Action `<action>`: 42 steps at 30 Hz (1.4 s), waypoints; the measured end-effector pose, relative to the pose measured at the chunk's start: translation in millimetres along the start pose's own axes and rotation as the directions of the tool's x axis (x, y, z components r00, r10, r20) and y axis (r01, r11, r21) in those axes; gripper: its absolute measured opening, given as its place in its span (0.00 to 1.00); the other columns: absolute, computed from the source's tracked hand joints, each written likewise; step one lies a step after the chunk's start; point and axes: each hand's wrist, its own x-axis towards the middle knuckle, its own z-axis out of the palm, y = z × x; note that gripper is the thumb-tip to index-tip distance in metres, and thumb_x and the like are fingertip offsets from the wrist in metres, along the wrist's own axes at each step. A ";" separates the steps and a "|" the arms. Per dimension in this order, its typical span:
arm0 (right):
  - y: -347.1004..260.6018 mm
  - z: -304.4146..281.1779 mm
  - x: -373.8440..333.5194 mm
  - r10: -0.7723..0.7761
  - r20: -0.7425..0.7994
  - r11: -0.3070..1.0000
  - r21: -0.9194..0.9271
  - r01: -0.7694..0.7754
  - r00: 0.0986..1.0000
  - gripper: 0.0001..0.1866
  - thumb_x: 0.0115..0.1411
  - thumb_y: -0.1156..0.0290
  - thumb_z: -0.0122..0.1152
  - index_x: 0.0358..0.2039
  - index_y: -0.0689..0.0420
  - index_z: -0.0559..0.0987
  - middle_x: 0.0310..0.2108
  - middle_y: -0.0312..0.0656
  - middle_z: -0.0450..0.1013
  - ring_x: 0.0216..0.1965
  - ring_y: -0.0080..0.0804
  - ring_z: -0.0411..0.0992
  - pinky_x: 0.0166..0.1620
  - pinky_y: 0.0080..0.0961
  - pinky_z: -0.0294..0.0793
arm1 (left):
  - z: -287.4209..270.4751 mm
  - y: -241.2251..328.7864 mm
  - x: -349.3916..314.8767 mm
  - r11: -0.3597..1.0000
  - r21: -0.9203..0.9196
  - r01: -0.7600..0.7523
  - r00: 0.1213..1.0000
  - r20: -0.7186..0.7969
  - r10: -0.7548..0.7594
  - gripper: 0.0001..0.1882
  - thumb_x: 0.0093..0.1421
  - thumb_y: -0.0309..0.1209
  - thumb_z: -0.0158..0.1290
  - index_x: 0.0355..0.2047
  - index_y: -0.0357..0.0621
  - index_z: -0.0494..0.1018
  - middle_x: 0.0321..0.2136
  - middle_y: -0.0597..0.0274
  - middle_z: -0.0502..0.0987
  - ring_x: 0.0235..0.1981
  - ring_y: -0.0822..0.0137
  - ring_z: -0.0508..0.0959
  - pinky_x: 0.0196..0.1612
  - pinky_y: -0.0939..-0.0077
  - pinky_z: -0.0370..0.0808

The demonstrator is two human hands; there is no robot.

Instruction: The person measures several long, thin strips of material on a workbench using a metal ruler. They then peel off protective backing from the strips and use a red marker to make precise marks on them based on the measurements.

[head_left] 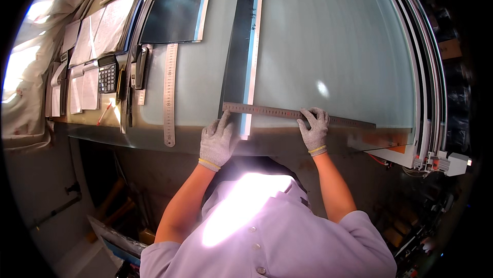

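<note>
Worktop (334,52): steel ruler (272,111) across dark strip (238,57). Left fingers (223,120) spread, nine o'clock; right fingers (309,116) pinching ruler, three o'clock. Uneven pressure could skew it.

Worktop (334,47): broad, glossy, pale grey-green
Sheeting (28,67): crumpled, whitish, left of the worktop
Rails (436,82): parallel, along the worktop's right edge
Pipe (57,208): dark, below the worktop's left corner
Light: bright on the sheeting, dim beneath the worktop
</note>
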 end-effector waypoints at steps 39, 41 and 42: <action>-2.1 -5.0 1.5 0.009 0.010 1.000 0.010 -0.009 1.000 0.19 0.52 0.64 0.73 0.46 0.50 0.85 0.44 0.42 0.71 0.50 0.45 0.68 0.59 0.47 0.65 | -2.3 2.2 0.8 1.000 0.017 -0.024 0.999 -0.028 0.025 0.27 0.54 0.38 0.65 0.51 0.43 0.71 0.68 0.51 0.66 0.54 0.48 0.74 0.52 0.51 0.70; -3.1 -5.4 1.3 0.008 0.005 1.000 0.003 -0.008 1.000 0.19 0.52 0.64 0.73 0.46 0.50 0.85 0.44 0.42 0.71 0.50 0.45 0.68 0.59 0.47 0.65 | -1.4 1.5 0.3 1.000 0.006 -0.028 0.999 -0.029 0.028 0.26 0.54 0.38 0.64 0.51 0.43 0.71 0.68 0.51 0.66 0.54 0.47 0.74 0.52 0.51 0.70; -2.7 -5.4 1.1 0.006 0.004 1.000 0.003 -0.006 1.000 0.19 0.52 0.64 0.73 0.46 0.50 0.84 0.44 0.42 0.71 0.50 0.45 0.68 0.59 0.47 0.65 | -2.1 1.9 0.8 0.999 0.012 -0.038 0.998 -0.043 0.038 0.26 0.54 0.38 0.64 0.50 0.43 0.70 0.68 0.51 0.65 0.53 0.48 0.74 0.50 0.50 0.70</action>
